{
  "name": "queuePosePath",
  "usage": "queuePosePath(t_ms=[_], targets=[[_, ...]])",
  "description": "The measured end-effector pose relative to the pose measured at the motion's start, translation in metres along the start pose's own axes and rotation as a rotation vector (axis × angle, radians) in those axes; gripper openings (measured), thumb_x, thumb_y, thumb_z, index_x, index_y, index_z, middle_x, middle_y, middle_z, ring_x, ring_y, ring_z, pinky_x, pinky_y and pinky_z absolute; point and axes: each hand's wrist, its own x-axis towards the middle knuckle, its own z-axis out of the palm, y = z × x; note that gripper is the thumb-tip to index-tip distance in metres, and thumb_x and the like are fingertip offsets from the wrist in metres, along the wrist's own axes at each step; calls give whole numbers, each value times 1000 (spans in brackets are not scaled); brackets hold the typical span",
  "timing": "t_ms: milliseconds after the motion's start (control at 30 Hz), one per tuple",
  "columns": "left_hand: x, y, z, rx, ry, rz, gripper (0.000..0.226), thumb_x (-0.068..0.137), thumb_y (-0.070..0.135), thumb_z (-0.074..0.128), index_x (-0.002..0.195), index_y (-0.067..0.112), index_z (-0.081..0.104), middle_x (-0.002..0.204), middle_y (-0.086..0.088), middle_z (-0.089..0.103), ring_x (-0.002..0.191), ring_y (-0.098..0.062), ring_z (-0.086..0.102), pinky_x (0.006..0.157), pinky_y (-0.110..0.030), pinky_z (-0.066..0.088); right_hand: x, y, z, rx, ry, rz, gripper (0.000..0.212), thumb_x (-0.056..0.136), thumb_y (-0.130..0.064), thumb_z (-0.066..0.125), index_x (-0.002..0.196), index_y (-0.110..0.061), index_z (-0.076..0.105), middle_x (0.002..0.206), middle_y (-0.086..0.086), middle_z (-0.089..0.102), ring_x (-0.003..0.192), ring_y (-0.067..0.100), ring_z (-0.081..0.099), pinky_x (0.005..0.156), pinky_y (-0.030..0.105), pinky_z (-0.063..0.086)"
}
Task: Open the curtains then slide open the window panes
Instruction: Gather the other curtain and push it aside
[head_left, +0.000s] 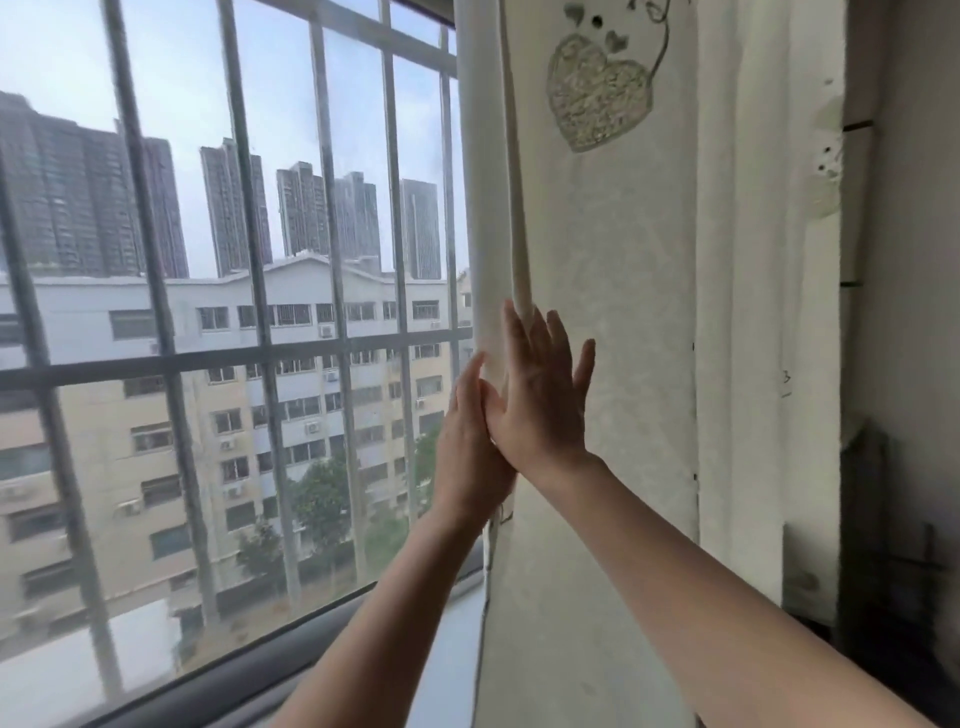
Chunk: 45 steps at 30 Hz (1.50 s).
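Our right hand (540, 395) lies flat & open on the white curtain (597, 291), gripping nothing; left hand (470, 441) open just beside, at its vertical edge. Curtain hangs rightward of both; right's nearer. Window pane (218, 312) lies left.

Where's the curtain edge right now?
In the head view the curtain hangs right of centre, its rolled edge beside the barred window, with the right hand flat on it and the left hand just beside.
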Motion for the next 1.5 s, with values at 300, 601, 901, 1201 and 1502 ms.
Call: queuePosePath(t_ms=[300,601,901,1201,1502], targets=[[15,21,87,-90,-6,-99,91,84,19,68,147,22,2,153,-13,19,140,-23,21,110,-41,26,14,88,-11,-99,68,-46,88,82,-45,58,146,-27,0,157,10,6,144,31,-4,106,70,-7],[28,46,161,-10,75,58,97,88,30,62,121,71,-19,151,14,-2,145,-28,-6,114,-43,8,29,168,-24,-50,209,-29,79,81,-55,55,145,-27,17,155,16,16,143,33,7,107,67,3],[65,43,242,29,1,-73,88,79,53,52,143,45,-8,155,21,15,136,-18,38,88,-44,51,51,246,0,259,55,-21,70,90,-22,48,145,-34,6,137,19,40,98,39,60,69,42,52],[115,15,337,159,15,-172,99,80,40,60,134,54,-21,138,11,53,90,-25,68,53,-28,36,96,339,45,309,13,-27,69,93,-22,42,143,-40,-2,106,18,54,85,41,58,70,49,51],[167,-2,439,103,-20,-154,91,81,44,58,137,52,-14,141,9,50,100,-28,66,62,-33,42,140,442,88,291,29,-8,71,90,-21,46,145,-33,2,108,23,56,92,41,57,71,50,51]])
